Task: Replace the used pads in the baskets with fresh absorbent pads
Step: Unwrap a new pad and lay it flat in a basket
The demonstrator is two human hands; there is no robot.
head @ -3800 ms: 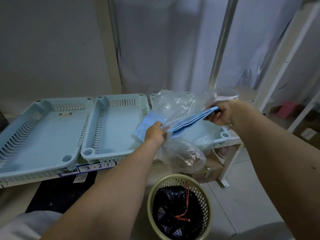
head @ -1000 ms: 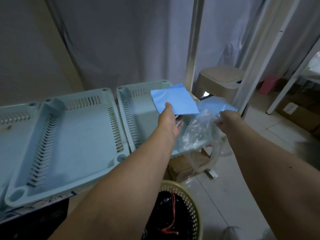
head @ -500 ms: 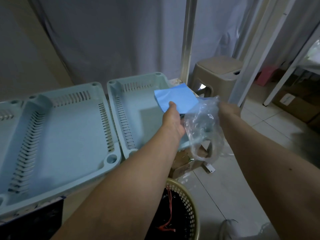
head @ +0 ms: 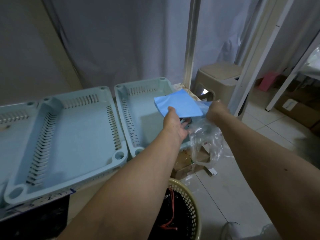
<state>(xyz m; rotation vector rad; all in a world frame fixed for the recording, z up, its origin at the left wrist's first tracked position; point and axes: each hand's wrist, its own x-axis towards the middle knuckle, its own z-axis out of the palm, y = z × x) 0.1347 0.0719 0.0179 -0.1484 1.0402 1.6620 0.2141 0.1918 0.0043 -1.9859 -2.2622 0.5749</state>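
Grey curtain backs my shelf (head: 72,191) of baskets (head: 69,135); left hand (head: 174,123) pinches a blue pad (head: 180,104), right hand (head: 216,111) grips a plastic bag (head: 206,141).

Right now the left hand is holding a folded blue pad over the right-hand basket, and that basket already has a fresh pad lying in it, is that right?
Not quite. The head view shows the left hand holding the folded blue pad above the right-hand basket, but the basket's floor is bare: no pad lies in it yet. The right hand grips the clear plastic bag beside it.
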